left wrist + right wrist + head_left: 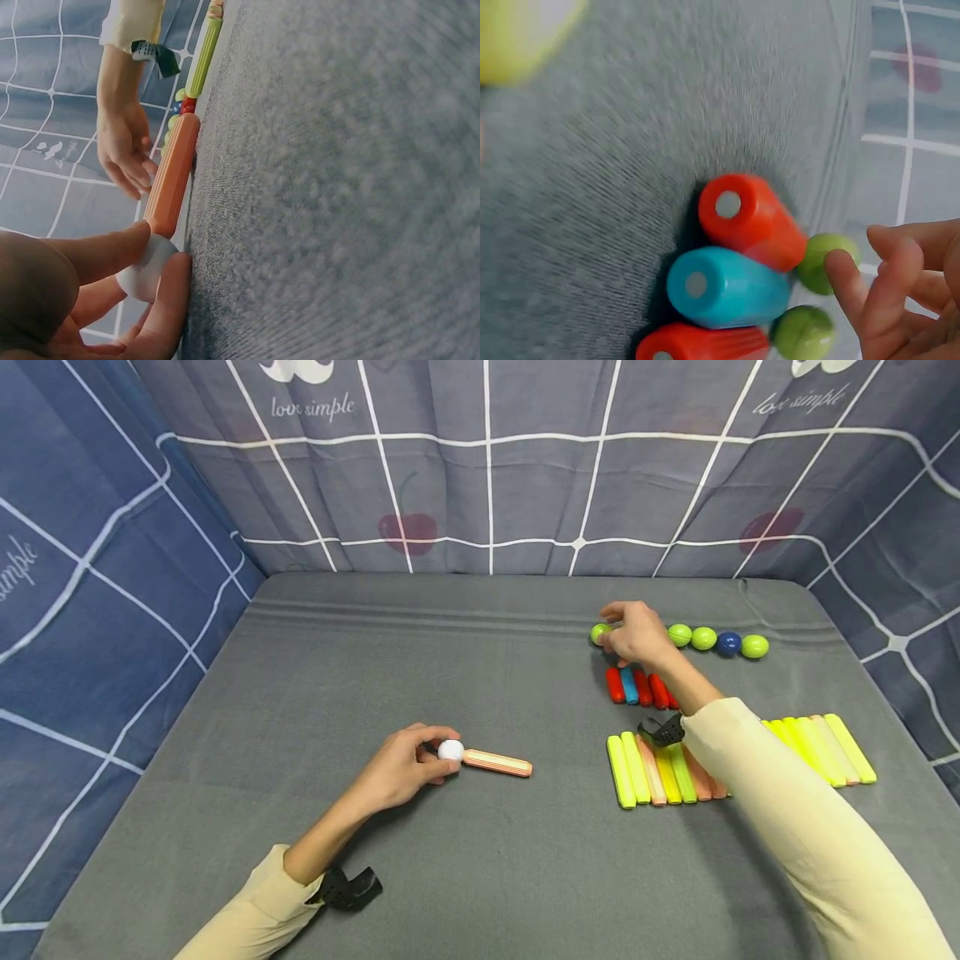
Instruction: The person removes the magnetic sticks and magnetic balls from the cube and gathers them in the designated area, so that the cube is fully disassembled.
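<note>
My left hand (401, 767) pinches a white ball (451, 751) between thumb and fingers. An orange ribbed rod (498, 763) lies end-on against that ball; the left wrist view shows the rod (173, 176) meeting the ball (147, 268). At the back right, my right hand (639, 633) hovers over a row of balls, its fingers loosely bent around the leftmost green ball (598, 634). In the right wrist view the fingertips (841, 264) are beside a green ball (826, 261); whether they touch it is unclear. The hand hides part of the row.
Short red rods and a blue rod (628, 686) lie in front of the balls. Nearer, a row of yellow, green and orange rods (636, 768) runs partly beneath my right sleeve (787, 802). A dark blue ball (728, 644) sits among the green ones. Patterned curtains (450, 485) enclose the grey table (450, 877).
</note>
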